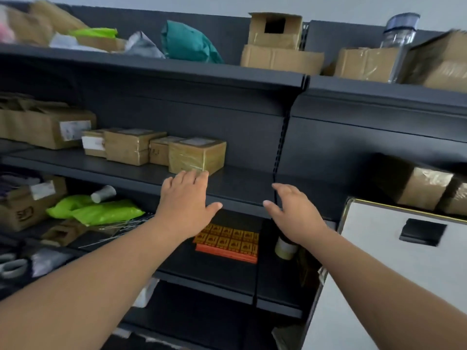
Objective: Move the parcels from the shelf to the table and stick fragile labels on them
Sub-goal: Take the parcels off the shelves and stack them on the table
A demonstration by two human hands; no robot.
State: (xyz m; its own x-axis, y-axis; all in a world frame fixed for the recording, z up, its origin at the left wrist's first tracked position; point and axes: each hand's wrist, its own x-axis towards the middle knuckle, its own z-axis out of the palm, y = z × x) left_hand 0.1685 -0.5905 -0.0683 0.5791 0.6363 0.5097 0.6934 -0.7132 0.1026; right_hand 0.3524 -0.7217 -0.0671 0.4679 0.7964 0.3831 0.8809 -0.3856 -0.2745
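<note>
Several small taped cardboard parcels stand in a row on the middle shelf (240,188) of a dark rack. The nearest parcel (198,156) is at the right end of the row. My left hand (187,200) is open just below and in front of it, fingertips at its lower front edge. My right hand (295,213) is open, fingers spread, over the shelf's front edge to the right, apart from the parcel. A stack of orange fragile label sheets (230,242) lies on the shelf below, between my forearms.
A roll of tape (285,247) stands right of the labels. Green bags (98,209) and boxes fill the lower left. More boxes (281,58), a teal bag (187,44) and a clear jar (400,34) sit on the top shelf. A white cabinet (394,261) stands at the right.
</note>
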